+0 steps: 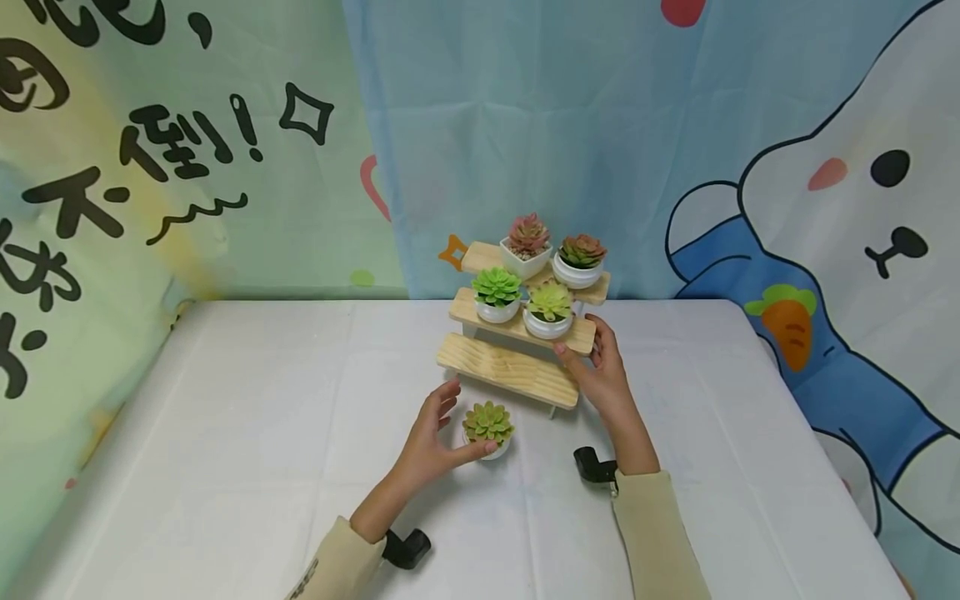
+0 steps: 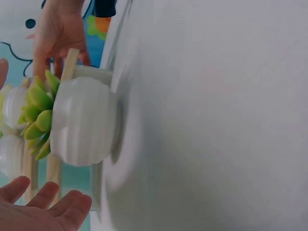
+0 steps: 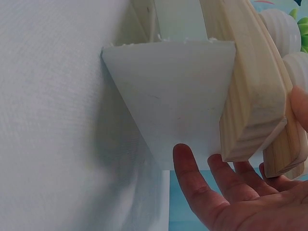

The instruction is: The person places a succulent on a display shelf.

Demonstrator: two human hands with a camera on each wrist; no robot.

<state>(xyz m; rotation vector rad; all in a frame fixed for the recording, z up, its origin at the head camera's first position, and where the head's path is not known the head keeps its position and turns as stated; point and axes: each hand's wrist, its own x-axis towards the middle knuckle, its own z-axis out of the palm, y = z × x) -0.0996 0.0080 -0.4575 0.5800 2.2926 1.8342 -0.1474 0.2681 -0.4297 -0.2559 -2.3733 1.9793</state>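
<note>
A green succulent in a white pot (image 1: 489,423) stands on the table in front of a three-step wooden plant stand (image 1: 506,367). Around the left of it curves my left hand (image 1: 435,443), thumb in front and fingers spread; in the left wrist view the fingertips (image 2: 79,204) are apart from the ribbed white pot (image 2: 84,122). My right hand (image 1: 609,379) holds the right end of the stand, thumb on the middle step. From the right wrist view, its fingers (image 3: 192,175) reach along the white end support (image 3: 173,91) and under the steps.
Two green succulents (image 1: 497,287) in white pots sit on the middle step. The top step bears two reddish succulents (image 1: 529,237), also in white pots. A white cloth covers the table (image 1: 247,450), and a printed curtain (image 1: 600,125) hangs behind it.
</note>
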